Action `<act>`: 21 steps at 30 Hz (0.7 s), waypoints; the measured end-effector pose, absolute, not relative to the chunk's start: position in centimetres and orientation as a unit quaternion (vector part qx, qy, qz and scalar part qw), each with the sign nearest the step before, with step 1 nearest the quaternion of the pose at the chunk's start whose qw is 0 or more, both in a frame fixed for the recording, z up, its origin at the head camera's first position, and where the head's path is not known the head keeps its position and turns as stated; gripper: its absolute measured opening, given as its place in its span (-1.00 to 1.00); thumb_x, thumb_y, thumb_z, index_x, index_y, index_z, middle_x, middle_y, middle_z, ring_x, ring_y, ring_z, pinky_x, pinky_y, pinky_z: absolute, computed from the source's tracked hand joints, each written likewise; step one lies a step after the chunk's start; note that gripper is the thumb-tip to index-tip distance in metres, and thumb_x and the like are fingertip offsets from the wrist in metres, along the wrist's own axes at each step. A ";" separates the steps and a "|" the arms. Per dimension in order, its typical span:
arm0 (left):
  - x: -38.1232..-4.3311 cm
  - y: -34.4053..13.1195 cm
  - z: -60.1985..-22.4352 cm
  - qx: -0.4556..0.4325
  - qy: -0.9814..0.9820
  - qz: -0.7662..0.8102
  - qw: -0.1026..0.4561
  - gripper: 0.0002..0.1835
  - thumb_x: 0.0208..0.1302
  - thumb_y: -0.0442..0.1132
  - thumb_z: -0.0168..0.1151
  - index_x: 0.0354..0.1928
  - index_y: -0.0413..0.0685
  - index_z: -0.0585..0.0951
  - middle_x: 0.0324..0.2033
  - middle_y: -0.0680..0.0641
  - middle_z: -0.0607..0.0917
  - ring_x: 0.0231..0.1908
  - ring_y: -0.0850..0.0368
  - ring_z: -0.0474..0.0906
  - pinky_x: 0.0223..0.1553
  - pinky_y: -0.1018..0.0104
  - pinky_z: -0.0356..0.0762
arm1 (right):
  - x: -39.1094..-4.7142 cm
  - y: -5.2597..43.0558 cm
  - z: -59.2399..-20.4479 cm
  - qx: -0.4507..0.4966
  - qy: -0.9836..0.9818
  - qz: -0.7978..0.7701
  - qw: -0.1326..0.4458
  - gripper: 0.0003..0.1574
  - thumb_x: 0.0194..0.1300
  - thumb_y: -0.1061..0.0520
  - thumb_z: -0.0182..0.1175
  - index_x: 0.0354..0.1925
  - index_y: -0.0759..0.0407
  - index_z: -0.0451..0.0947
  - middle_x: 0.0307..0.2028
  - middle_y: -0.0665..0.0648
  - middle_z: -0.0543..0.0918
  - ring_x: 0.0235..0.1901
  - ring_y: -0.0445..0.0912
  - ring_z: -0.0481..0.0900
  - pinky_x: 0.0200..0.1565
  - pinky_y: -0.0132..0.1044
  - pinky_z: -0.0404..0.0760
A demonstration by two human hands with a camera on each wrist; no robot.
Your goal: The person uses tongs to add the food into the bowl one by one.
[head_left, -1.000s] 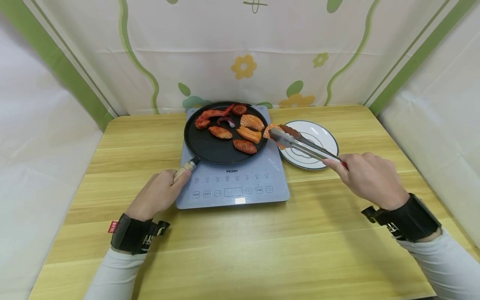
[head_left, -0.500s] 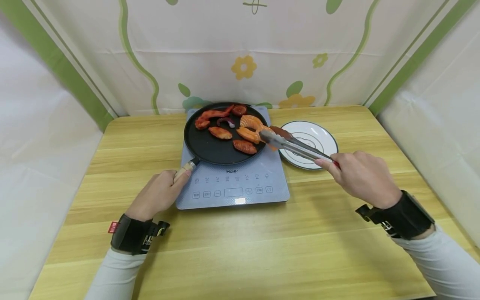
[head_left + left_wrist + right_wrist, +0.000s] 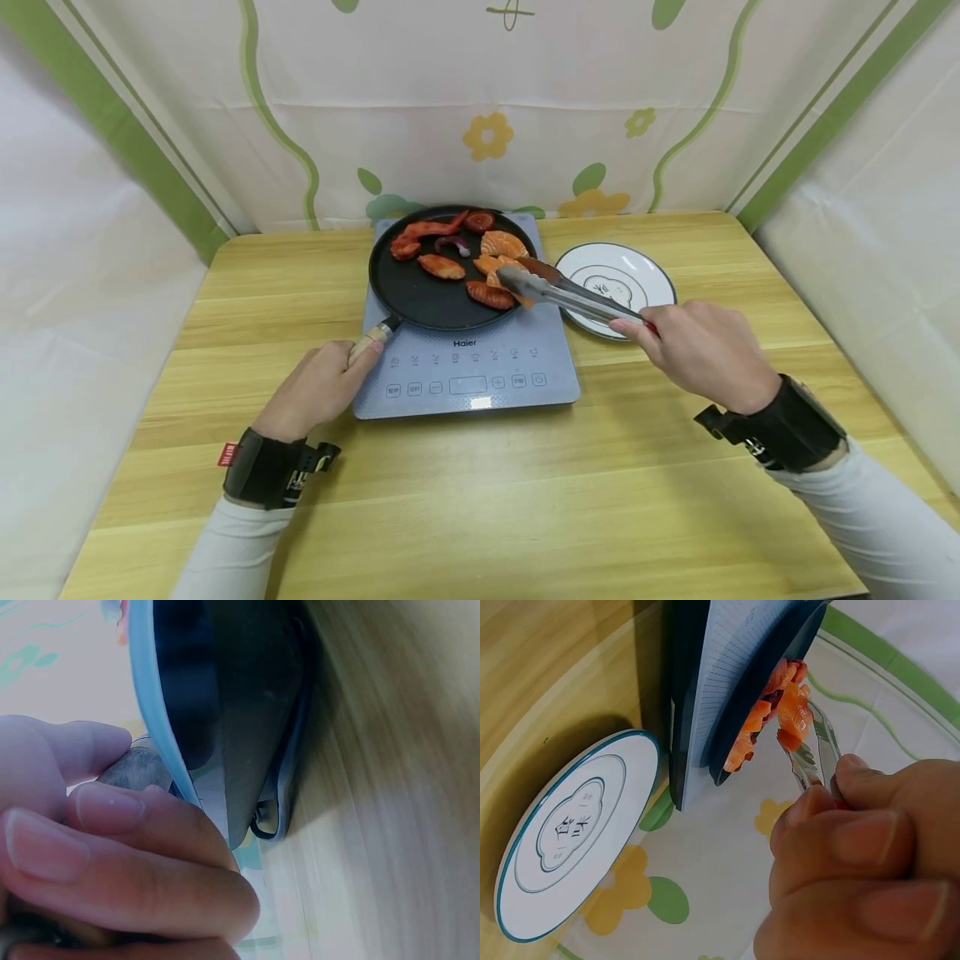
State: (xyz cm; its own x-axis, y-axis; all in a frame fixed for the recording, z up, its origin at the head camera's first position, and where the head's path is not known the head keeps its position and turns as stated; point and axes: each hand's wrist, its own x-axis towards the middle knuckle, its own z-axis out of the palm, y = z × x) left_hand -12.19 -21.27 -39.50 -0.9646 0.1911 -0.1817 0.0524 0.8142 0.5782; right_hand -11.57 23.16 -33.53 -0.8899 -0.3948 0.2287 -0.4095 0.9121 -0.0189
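My left hand grips the light wooden handle of a round black frying pan. In the left wrist view its fingers curl around that handle. My right hand holds metal tongs, pointing left over the pan's right side. Between the tongs' tips is an orange salmon slice, close above the food. In the pan lie another salmon slice, a grooved reddish-brown piece, a browned oval piece, a long red piece, a purple curled piece and a round red slice.
Under the pan is a grey-blue induction cooker with touch controls along its front. To its right, a white plate with a dark rim stands on the wooden table. A floral cloth hangs behind.
My right hand has moved left with the tongs, carrying the salmon slice from beside the plate to over the pan's right side. The left hand stays on the handle.
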 end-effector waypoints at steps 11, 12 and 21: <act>-12.1 -21.4 -39.6 0.066 0.944 0.301 0.117 -0.32 0.36 0.42 -0.34 -0.48 -0.07 0.33 -0.61 -0.05 0.35 -0.68 0.06 0.26 -0.66 0.27 0.18 | -12.2 21.6 -33.5 0.227 -0.966 0.032 0.118 -0.37 0.40 -0.36 -0.10 -0.69 -0.10 0.17 -0.77 -0.13 0.10 -0.76 -0.19 0.15 -0.71 -0.24 0.10; -12.1 -21.4 -39.6 0.065 0.944 0.301 0.117 -0.32 0.36 0.42 -0.34 -0.47 -0.07 0.33 -0.61 -0.05 0.35 -0.68 0.06 0.26 -0.66 0.27 0.18 | -12.3 21.4 -33.5 0.227 -0.966 0.032 0.118 -0.37 0.40 -0.37 -0.09 -0.69 -0.10 0.17 -0.77 -0.13 0.11 -0.76 -0.18 0.16 -0.71 -0.24 0.10; -12.2 -21.2 -39.5 0.068 0.945 0.301 0.111 -0.31 0.36 0.42 -0.34 -0.49 -0.07 0.32 -0.62 -0.04 0.34 -0.68 0.06 0.25 -0.66 0.27 0.17 | -12.7 20.1 -33.6 0.234 -0.967 0.032 0.097 -0.37 0.41 -0.37 -0.11 -0.68 -0.09 0.18 -0.76 -0.11 0.13 -0.74 -0.17 0.18 -0.70 -0.24 0.09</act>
State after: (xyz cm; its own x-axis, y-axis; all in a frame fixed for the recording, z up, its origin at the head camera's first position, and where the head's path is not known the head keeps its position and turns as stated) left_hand -12.17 -21.19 -39.50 -0.9662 0.1946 -0.1691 0.0610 0.8099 0.5834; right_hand -12.74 20.12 -33.64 -0.8713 -0.4467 0.2031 -0.4590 0.8883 -0.0157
